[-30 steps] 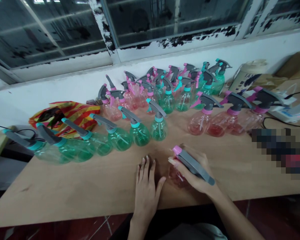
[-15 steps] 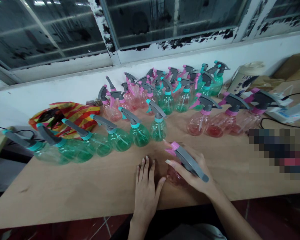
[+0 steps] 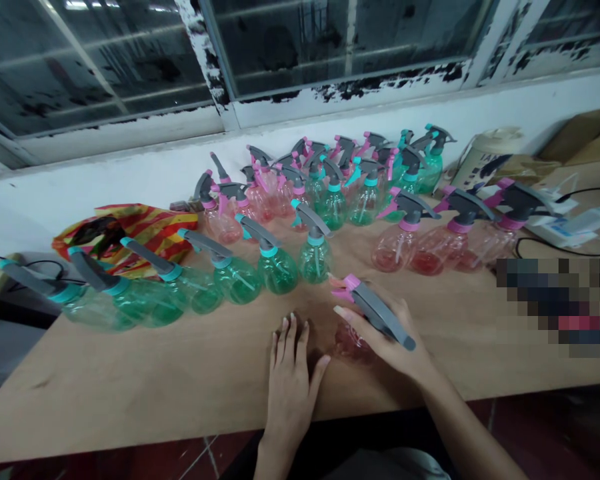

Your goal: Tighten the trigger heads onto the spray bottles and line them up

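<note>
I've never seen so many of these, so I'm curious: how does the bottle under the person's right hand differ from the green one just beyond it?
The pink spray bottle has a reddish-pink tint and pink trim; the green spray bottle has a green tint and teal trim. The right hand grips the pink spray bottle, while the green spray bottle stands untouched. Both have grey trigger heads.

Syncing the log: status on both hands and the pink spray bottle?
Right hand gripping pink-tinted plastic spray bottle, grey trigger head; left hand flat on wooden table; green plastic spray bottle close ahead.
</note>
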Available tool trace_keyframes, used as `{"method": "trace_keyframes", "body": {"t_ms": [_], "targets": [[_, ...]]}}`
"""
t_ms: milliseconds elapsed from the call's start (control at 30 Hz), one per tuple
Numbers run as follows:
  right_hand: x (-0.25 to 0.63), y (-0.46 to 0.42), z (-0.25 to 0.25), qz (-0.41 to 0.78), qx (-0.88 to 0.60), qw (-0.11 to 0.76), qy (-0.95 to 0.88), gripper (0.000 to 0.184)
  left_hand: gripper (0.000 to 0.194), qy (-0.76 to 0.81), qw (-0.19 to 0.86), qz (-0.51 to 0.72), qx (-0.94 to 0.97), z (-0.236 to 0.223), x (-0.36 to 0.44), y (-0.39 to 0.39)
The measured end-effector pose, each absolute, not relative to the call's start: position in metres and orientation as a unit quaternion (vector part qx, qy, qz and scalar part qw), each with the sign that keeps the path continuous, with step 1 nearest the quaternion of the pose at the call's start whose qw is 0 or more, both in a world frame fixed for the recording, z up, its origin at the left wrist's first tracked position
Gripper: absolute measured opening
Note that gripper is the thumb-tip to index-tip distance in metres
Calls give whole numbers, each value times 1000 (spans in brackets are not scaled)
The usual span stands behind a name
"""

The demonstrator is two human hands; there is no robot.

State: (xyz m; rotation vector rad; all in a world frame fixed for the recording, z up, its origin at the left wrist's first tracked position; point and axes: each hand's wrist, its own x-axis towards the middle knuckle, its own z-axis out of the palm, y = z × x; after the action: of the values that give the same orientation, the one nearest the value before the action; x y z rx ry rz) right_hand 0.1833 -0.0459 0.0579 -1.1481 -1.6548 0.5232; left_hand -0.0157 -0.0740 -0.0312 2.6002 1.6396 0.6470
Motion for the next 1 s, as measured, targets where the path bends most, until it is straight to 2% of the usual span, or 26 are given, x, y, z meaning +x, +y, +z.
{"method": "trace_keyframes", "body": {"t_ms": [367,800,1000], "targets": [[184,-39,55,239,-477,518,-669,22,57,525,-6,207,826,-32,-15,-74],[183,-41,48,214,-477,530,-668,10,56,524,0,207,826,-31,-14,-74],[183,-43,53,228,-467,523,-676,27,55,526,-3,198,827,-29,-15,-75]]}}
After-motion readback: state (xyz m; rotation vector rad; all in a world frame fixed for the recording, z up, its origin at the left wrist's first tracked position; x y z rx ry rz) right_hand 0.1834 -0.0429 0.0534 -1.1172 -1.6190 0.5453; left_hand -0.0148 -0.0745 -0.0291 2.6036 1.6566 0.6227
